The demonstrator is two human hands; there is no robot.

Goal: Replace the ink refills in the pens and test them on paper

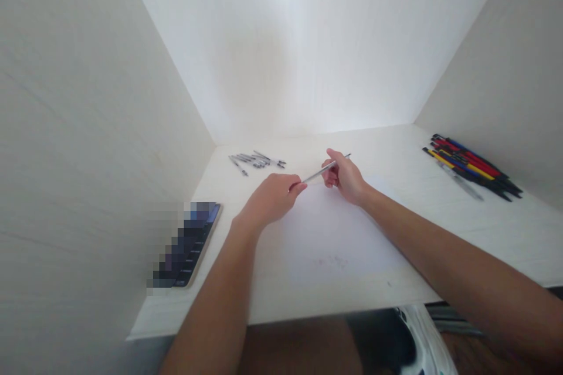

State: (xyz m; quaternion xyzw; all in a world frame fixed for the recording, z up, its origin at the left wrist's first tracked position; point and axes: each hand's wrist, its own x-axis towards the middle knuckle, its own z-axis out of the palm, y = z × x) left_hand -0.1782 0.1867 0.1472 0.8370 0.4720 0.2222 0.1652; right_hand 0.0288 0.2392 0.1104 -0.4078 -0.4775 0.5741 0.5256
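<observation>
A slim clear-and-grey pen (315, 175) is held slanting between my two hands, above the top edge of a white sheet of paper (343, 234). My left hand (275, 198) pinches its lower left end between thumb and fingers, hiding that end. Toward the other end, my right hand (344, 176) has its fingers curled around the pen, with the thumb up. The pen's dark far tip pokes out past the right hand. Several similar thin clear pens with dark ends (258, 159) lie loosely on the tabletop beyond my left hand.
At the right wall lies a pile of black, red, yellow and blue pens (475, 165), a translucent one beside it. A phone (193, 246), partly pixelated, leans along the left wall. White panels enclose the table (268, 304) on three sides. Faint marks show on the paper.
</observation>
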